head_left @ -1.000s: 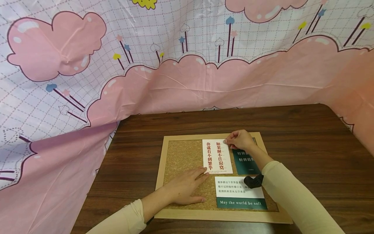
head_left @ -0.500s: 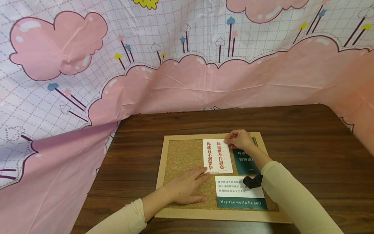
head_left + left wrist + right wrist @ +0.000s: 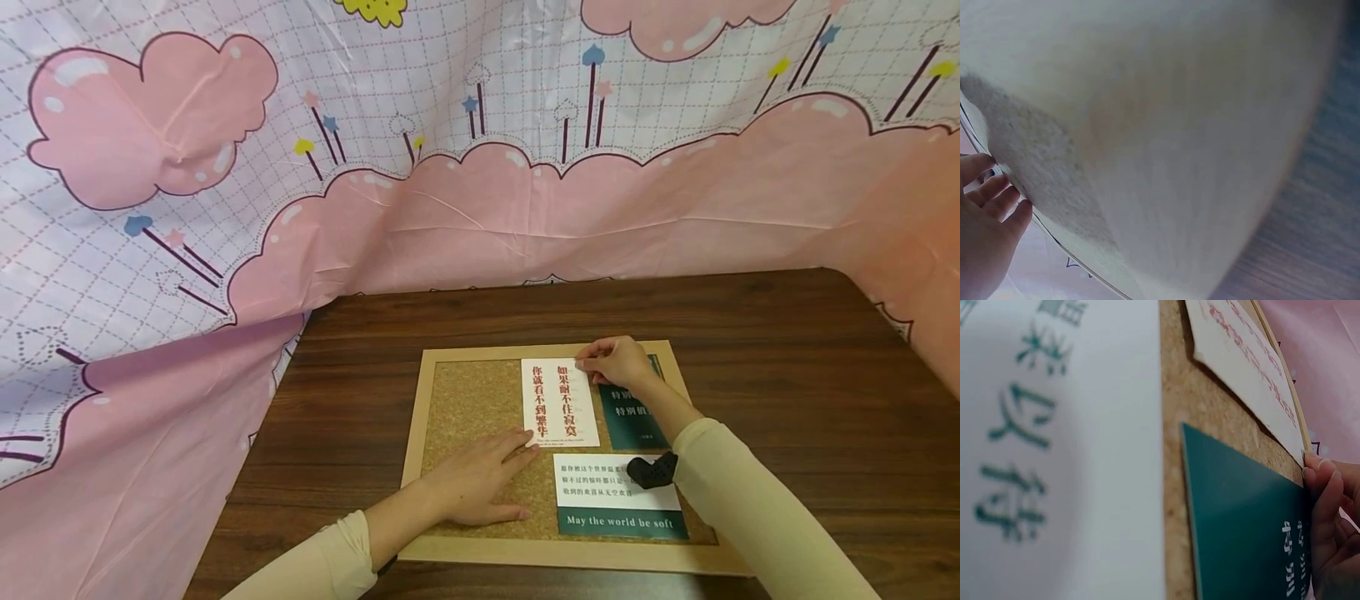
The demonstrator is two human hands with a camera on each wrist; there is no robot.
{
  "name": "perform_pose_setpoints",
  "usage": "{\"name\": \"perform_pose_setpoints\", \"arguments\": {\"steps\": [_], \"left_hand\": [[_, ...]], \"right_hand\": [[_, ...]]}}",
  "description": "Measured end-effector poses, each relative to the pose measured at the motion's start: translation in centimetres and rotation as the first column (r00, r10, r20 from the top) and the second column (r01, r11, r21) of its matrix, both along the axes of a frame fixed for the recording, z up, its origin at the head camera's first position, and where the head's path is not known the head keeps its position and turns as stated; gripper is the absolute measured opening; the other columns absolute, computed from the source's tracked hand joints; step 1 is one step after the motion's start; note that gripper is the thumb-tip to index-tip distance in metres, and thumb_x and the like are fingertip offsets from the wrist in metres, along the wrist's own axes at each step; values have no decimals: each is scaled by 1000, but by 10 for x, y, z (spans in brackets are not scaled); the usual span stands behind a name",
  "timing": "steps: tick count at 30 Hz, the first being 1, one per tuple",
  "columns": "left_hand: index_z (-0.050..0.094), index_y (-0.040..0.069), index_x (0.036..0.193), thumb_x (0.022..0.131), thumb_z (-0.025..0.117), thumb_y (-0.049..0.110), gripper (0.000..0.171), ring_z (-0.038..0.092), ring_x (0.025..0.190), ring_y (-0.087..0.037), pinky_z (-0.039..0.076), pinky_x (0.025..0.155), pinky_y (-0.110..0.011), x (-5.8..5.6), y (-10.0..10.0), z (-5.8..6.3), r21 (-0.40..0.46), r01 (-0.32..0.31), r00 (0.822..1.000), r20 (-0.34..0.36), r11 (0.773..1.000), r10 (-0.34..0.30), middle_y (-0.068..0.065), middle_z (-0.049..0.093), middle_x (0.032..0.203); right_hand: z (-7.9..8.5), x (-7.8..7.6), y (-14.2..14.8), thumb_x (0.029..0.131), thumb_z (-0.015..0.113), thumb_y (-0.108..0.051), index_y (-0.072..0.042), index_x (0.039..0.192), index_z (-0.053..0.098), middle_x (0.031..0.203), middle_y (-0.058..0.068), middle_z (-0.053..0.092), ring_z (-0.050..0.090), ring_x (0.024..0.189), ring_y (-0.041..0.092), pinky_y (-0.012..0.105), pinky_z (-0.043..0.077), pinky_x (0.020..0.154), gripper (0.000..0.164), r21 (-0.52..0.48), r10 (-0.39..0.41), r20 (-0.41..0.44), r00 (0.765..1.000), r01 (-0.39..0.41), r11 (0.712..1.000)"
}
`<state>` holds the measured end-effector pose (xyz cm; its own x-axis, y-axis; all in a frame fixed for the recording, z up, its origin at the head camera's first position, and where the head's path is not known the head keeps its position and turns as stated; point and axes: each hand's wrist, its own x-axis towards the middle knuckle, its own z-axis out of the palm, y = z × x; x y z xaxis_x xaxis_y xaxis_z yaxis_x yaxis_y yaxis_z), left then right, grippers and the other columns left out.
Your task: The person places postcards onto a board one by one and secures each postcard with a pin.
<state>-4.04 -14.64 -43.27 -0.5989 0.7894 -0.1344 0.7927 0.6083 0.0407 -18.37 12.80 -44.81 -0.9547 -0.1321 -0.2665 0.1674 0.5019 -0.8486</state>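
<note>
A white card with red Chinese characters (image 3: 549,404) lies on a wood-framed cork board (image 3: 468,392). My right hand (image 3: 621,367) pinches the card's upper right corner between thumb and curled fingers; whether something small is inside the fingertips is hidden. In the right wrist view the card's near edge lifts slightly off the cork. My left hand (image 3: 480,482) rests with extended fingers on the board, its fingertips touching the card's lower left corner. Beneath my right hand is a dark green card (image 3: 633,427), partly covered by hand and wrist.
Lower on the board is a white and green card (image 3: 592,498) reading "May the world be soft", partly covered by a black wrist device (image 3: 651,472). The board lies on a dark wooden table (image 3: 787,375). A pink and white patterned curtain (image 3: 480,200) hangs behind and beside it.
</note>
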Motion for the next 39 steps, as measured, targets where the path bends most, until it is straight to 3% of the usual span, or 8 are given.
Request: {"name": "perform_pose_setpoints", "arguments": {"steps": [24, 39], "left_hand": [[29, 13, 153, 93, 42, 65, 80, 29, 147, -24, 35, 115, -42, 1, 0, 2, 1, -17, 1000, 24, 1000, 17, -8, 27, 159], [30, 12, 153, 93, 44, 65, 81, 31, 146, -26, 33, 116, -40, 0, 4, 7, -30, -7, 999, 36, 1000, 8, -9, 28, 158]], "right_hand": [[4, -5, 0, 91, 68, -17, 0, 105, 73, 71, -3, 70, 63, 57, 6, 20, 52, 55, 22, -30, 11, 47, 999, -10, 1000], [9, -3, 1, 92, 67, -13, 2, 103, 73, 75, 2, 71, 64, 58, 7, 20, 54, 56, 19, -18, 27, 25, 999, -26, 999]]}}
